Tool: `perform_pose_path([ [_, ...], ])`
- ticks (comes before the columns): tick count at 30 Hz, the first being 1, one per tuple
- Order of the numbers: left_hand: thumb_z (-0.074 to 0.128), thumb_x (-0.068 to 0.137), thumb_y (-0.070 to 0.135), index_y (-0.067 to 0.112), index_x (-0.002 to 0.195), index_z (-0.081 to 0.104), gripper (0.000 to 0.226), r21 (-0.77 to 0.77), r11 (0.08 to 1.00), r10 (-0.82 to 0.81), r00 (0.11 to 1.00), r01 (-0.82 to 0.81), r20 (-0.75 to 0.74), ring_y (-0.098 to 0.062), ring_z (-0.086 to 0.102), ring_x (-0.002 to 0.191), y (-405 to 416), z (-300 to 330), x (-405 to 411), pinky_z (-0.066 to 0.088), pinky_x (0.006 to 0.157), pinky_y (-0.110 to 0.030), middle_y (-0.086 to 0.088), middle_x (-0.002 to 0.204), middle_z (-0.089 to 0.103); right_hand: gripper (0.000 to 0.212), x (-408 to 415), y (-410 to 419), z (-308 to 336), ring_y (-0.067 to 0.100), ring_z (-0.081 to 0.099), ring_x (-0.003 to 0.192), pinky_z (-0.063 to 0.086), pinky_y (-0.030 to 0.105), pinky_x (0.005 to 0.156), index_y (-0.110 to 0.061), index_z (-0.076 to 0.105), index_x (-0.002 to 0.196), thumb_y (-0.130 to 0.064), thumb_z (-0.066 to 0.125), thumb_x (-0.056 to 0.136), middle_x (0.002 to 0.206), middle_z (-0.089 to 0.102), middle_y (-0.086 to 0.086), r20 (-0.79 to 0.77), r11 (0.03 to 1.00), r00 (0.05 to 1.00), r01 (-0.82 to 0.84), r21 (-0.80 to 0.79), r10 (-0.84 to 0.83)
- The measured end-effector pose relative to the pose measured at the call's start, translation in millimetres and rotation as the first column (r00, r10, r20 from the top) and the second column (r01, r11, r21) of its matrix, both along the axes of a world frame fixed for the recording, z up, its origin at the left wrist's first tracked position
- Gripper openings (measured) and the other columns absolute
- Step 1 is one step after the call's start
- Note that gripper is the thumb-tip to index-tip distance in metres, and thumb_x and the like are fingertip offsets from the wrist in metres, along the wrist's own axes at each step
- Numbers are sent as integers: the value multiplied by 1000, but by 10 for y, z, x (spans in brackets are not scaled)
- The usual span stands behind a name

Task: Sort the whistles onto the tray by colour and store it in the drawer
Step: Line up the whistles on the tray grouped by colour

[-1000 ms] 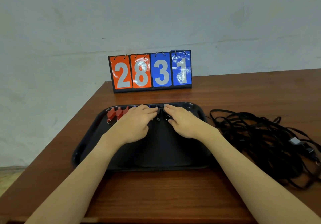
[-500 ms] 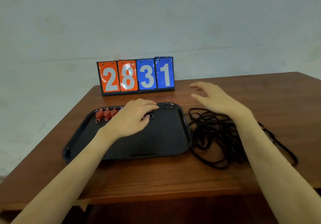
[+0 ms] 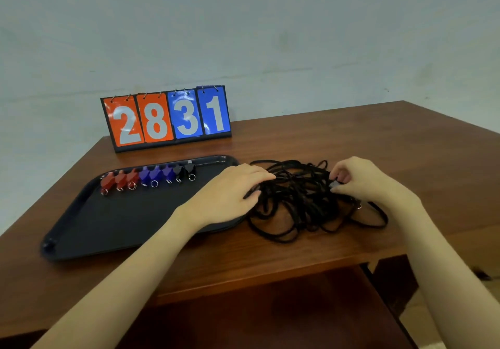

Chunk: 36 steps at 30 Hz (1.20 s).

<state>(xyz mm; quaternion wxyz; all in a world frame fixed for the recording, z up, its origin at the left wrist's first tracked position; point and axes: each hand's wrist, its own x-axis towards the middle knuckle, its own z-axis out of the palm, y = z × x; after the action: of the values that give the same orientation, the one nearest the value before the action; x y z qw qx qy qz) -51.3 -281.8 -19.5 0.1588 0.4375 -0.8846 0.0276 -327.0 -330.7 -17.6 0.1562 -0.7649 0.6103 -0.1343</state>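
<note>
Both hands were moved off the black plastic tray (image 3: pixel 81 229) — left hand (image 3: pixel 230 194) laid flat on the tangled black cords (image 3: pixel 297 199), right hand (image 3: pixel 359 181) pinching a small grey clip (image 3: pixel 334 184); whistles (image 3: pixel 147 176) sorted, one seemingly being freed.

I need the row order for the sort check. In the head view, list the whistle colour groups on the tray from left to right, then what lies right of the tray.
red whistles → blue whistles → black whistles → left hand → tangle of black cords → right hand
</note>
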Motion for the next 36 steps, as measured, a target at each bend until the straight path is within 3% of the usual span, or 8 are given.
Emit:
perform_pose_path([
  [6,51,95,24,29,134,51,39,9,999,42,995,-41,-89,-3,46,123,11,-49,-86,39,105,-32,14,133,54,20,0,-56,-68,20,58,90,49,29,76,-13,64,102,-11,71,84,105,63,7,-20,999,1000,6,-48,-7],
  [10,55,93,26,27,126,58,33,31,991,132,956,-128,-261,1,54,106,62,-24,-78,45,93,-22,17,115,61,15,118,-23,92,15,62,86,45,23,73,-17,65,95,-17,72,82,97,65,1,263,968,964,31,-250,37],
  [15,62,89,32,26,106,69,20,206,966,239,830,-154,-504,4,61,90,76,34,-43,50,80,-18,18,95,68,21,539,98,281,15,70,80,56,26,74,-12,71,90,-22,81,74,90,72,3,727,991,680,2,-137,99],
  [19,67,83,41,26,102,70,24,325,939,300,722,-111,-623,5,64,90,117,67,70,50,79,-10,16,95,71,29,889,64,338,15,71,73,57,23,68,-4,70,91,-20,83,71,87,74,9,840,994,535,-94,-52,95],
  [23,70,77,44,23,107,68,36,401,911,363,643,-94,-674,-1,68,89,135,64,248,53,79,-16,7,96,73,26,1249,-26,385,11,68,62,55,19,64,-4,69,90,-20,82,73,79,73,7,822,986,553,-157,-57,136],
  [27,65,89,24,16,97,72,13,370,904,420,594,-213,-685,-5,69,69,52,42,460,51,65,-16,3,80,75,21,1621,-210,394,6,67,60,54,16,59,-6,69,88,-17,80,75,78,71,5,791,981,594,-190,-39,146],
  [32,59,92,28,23,91,73,15,232,825,564,724,-516,-398,4,60,64,-54,-58,742,50,78,-21,12,71,69,24,2048,-504,268,15,69,81,58,19,67,1,71,96,-13,77,77,96,70,12,694,965,710,-250,84,123],
  [36,58,92,31,23,90,72,16,212,784,621,746,-584,-241,1,63,68,-108,-162,853,51,77,-22,9,72,71,22,2301,-660,147,18,67,89,59,24,74,3,70,97,-10,75,79,99,67,12,606,944,785,-284,170,127],
])
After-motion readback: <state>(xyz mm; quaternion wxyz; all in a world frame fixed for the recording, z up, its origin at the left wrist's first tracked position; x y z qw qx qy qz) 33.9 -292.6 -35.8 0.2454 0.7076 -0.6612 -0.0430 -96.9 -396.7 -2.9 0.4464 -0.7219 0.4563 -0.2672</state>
